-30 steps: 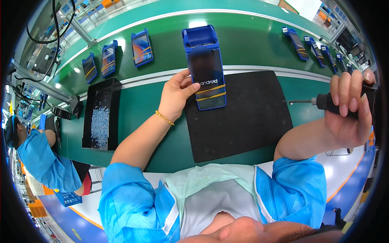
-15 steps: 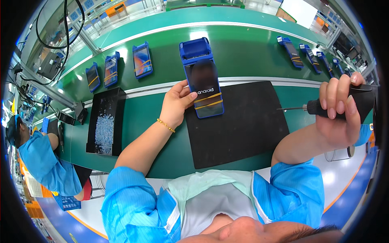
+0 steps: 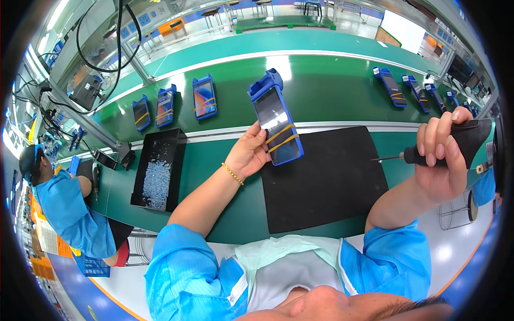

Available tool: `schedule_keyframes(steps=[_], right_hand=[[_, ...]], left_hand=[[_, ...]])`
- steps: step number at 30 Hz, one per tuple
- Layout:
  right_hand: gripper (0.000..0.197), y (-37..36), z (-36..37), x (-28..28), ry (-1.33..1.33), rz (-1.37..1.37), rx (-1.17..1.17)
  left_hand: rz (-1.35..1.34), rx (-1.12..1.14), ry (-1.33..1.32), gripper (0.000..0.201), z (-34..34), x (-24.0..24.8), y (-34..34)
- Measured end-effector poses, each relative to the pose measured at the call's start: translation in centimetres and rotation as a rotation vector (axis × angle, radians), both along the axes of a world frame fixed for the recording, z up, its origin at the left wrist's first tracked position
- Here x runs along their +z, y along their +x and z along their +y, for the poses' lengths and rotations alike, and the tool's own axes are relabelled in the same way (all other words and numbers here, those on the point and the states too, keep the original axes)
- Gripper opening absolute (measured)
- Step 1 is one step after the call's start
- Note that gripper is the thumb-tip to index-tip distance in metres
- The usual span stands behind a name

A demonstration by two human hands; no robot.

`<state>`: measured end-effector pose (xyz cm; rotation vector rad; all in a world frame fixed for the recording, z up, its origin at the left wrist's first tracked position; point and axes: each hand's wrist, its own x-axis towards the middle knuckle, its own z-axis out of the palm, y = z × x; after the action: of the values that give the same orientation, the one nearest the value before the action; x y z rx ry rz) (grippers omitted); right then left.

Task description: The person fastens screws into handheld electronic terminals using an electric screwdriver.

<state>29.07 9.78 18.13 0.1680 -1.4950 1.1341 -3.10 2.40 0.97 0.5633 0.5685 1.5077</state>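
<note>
Between the fingers and thumb of my left hand [image 3: 250, 152] is a blue handheld payment terminal [image 3: 277, 122], gripped by its left edge. Two yellow rubber bands cross the lower part of its dark, glossy screen, and the blue printer end points away from me. It is tilted, above the far left edge of a black work mat [image 3: 326, 182]. Off to the right, my right hand [image 3: 442, 144] is wrapped round a black electric screwdriver [image 3: 466, 143]. Its thin metal bit points left, raised near the mat's right edge and touching nothing.
A black tray [image 3: 140, 187] of small bluish screws stands left of the mat. Banded terminals line the green conveyor [image 3: 332, 91], such as one at left [image 3: 204, 97] and one at right [image 3: 390, 88]. A co-worker in blue [image 3: 69, 208] sits at the far left; black cables [image 3: 119, 48] hang nearby.
The terminal has turned and tilted in my left hand, and the lit word on its screen no longer shows. My right hand keeps hold of the screwdriver. The whole view has shifted slightly.
</note>
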Motion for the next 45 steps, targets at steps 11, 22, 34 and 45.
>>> schedule_keyframes(steps=[11,22,34,45], right_hand=[[0.039,0.3,0.1,-0.1,0.007,-0.011,-0.103],[0.035,1.4,0.6,-0.2,0.045,-0.111,-0.135],[0.034,2.5,0.9,0.2,0.113,-0.175,-0.091],[0.039,4.2,2.0,-0.3,0.129,-0.144,-0.063]], left_hand=[[-0.219,-0.158,0.127,0.078,-0.6,0.0,0.0],[-0.290,-0.253,0.117,0.091,-0.6,1.0,2.0],[0.315,-0.060,-0.179,0.048,-0.3,-0.5,2.1],[0.359,-0.115,-0.220,0.044,-0.4,1.0,1.3]])
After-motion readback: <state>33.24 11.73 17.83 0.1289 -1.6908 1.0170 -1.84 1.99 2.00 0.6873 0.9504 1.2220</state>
